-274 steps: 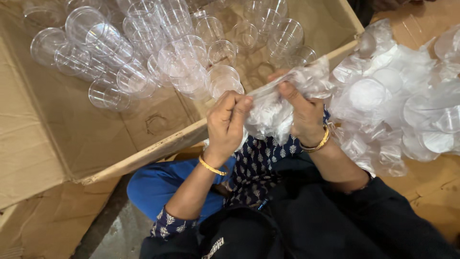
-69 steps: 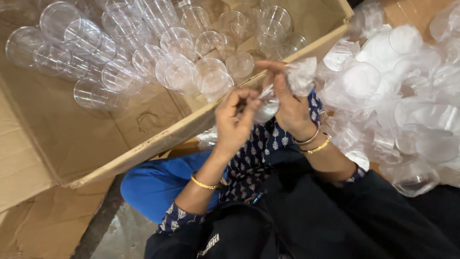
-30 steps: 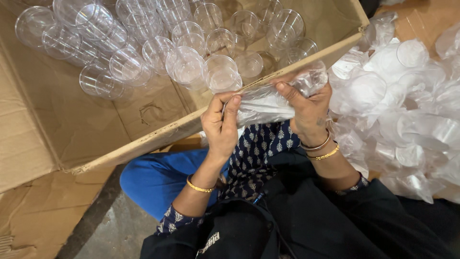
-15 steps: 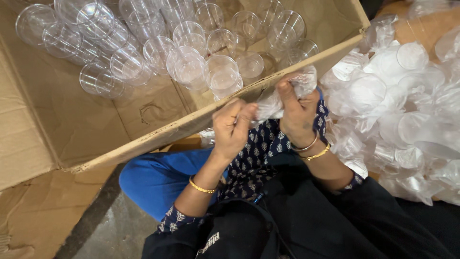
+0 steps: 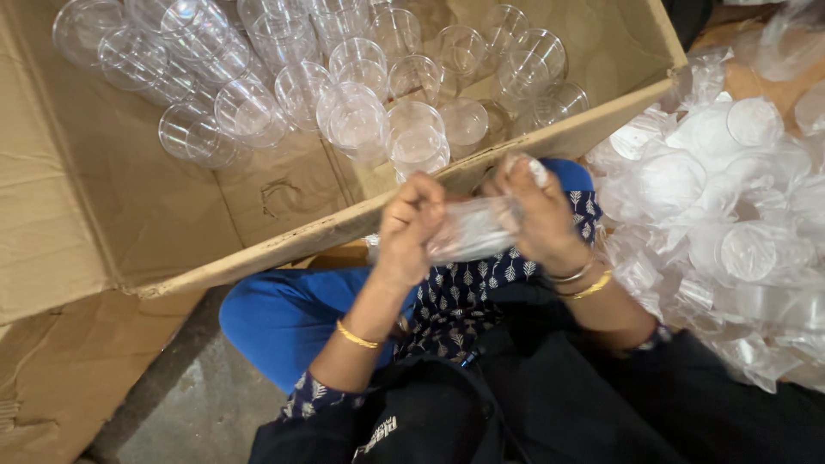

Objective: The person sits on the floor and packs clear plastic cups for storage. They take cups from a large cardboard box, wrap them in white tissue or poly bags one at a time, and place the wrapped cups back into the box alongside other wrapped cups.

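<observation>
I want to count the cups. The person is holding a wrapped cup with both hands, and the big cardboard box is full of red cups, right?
Not quite. The head view shows the cups in the cardboard box are clear, not red. The rest holds: the left hand and right hand both hold the wrapped cup.

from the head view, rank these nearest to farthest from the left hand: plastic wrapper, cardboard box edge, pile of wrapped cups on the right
1. plastic wrapper, pinched in the left hand
2. cardboard box edge, just above it
3. pile of wrapped cups, far right, beyond the right hand
</observation>
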### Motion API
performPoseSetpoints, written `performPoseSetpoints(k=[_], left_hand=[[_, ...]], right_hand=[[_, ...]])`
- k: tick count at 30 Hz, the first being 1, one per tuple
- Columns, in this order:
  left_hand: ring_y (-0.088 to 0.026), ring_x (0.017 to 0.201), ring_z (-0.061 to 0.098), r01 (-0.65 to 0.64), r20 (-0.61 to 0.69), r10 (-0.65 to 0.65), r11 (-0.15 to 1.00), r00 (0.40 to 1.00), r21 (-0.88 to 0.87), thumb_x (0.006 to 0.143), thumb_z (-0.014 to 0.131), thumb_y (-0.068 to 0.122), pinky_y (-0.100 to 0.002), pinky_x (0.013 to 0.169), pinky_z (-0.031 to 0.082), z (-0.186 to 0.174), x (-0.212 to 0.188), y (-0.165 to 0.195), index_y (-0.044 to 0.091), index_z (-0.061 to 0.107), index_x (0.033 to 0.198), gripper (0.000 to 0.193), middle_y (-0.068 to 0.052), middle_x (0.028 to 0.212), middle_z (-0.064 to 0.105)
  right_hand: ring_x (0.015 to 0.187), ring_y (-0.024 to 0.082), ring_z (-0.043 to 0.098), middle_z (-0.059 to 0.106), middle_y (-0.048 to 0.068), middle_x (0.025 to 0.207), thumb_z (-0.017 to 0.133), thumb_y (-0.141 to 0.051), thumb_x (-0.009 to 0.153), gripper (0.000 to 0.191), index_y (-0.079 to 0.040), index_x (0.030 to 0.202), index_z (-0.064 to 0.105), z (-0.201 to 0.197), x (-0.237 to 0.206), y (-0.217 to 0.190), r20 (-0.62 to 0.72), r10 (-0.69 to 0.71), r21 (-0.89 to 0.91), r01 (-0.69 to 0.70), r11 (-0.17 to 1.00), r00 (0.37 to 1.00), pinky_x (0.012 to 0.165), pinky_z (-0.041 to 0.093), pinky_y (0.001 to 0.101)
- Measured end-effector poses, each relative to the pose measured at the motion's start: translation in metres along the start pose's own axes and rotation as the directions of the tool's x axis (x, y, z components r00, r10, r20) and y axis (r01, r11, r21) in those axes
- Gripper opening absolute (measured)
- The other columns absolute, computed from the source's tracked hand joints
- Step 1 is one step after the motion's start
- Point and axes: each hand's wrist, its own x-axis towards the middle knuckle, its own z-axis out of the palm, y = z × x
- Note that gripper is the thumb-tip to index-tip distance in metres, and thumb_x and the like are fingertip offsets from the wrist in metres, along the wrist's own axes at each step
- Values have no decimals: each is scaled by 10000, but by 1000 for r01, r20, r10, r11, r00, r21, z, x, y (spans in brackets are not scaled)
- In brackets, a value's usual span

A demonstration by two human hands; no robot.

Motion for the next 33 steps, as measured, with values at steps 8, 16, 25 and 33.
performPoseSetpoints(k=[8,16,25,33], left_hand=[[-32,557,475,451,123,-465,883,877,126,926,729,0,-199,492,341,-16,-25,78,65,542,1078,249,47,709,584],[-103,584,639,554,31,-560,825,828,114,805,671,-98,-206,501,421,7,-33,149,4,540,1084,325,-58,729,693],[-178,446,529,317,-641,58,833,765,454,820,624,-46,-340,365,457,-111,109,99,44,521,1045,263,-103,762,613],[-259,546,636,644,-788,17,566,615,514,915,597,170,-427,343,502,-225,122,24,59,478,1303,421,-136,940,641]], right_hand=[[552,37,458,525,-69,603,837,-204,803,286,-104,659,611,-11,-16,-68,-113,414,-798,-331,504,903,465,354,264],[511,84,575,660,23,639,825,-146,828,134,-35,808,753,-14,-13,-115,129,583,-664,-367,652,802,463,481,274],[708,210,568,647,84,810,687,-407,1047,461,37,921,702,9,218,-5,166,240,-906,52,421,956,621,442,401],[715,238,634,658,161,877,666,-415,939,446,24,861,645,-35,276,131,115,188,-926,37,375,975,632,531,437]])
